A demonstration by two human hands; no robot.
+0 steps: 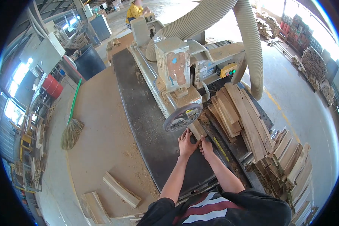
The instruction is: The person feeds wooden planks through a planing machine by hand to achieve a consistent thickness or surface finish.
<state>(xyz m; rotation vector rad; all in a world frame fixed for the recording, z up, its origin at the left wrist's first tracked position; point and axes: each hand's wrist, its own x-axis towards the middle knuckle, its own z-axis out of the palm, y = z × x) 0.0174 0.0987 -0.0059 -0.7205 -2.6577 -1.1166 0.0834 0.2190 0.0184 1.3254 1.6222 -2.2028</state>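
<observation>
A short wooden board (198, 130) lies on the dark machine table (154, 150), its far end beside the handwheel (182, 117). My left hand (187, 143) presses on the board's left side, fingers toward the wheel and thumb at the near end. At that near end my right hand (206, 146) is closed on the board's corner. Both hands are close together, nearly touching. Beyond the wheel stands the dusty machine head (173, 64) with a thick ribbed hose (199, 19).
Stacked boards (248, 116) lie right of the machine table, with more offcuts (293, 162) nearer. Two wood pieces (120, 188) and a green-handled broom (72, 133) are at the left. A person in yellow (133, 12) is at the far end.
</observation>
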